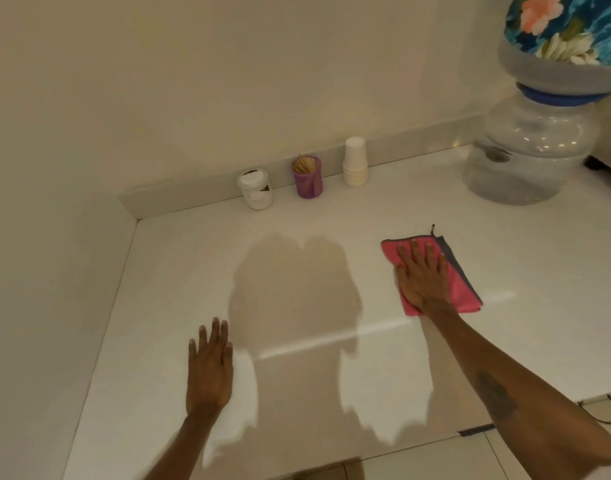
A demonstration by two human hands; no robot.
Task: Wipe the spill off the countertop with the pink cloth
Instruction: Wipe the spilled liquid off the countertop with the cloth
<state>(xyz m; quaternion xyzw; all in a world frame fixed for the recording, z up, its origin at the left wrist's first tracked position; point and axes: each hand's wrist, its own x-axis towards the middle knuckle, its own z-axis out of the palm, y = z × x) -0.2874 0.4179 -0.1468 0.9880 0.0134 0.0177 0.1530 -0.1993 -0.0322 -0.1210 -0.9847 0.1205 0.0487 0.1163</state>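
The right hand (422, 276) lies flat, fingers spread, pressing the folded cloth (463, 289) onto the counter (525, 244), right of centre. It grips nothing; the palm alone pins the cloth. The left hand (210, 368) rests open and empty on the near left, bracing. No spill shows clearly (the dark patch between the hands looks like shadow). Best to keep the palm flat and sweep in overlapping strokes, clear of the far cups (355, 162).
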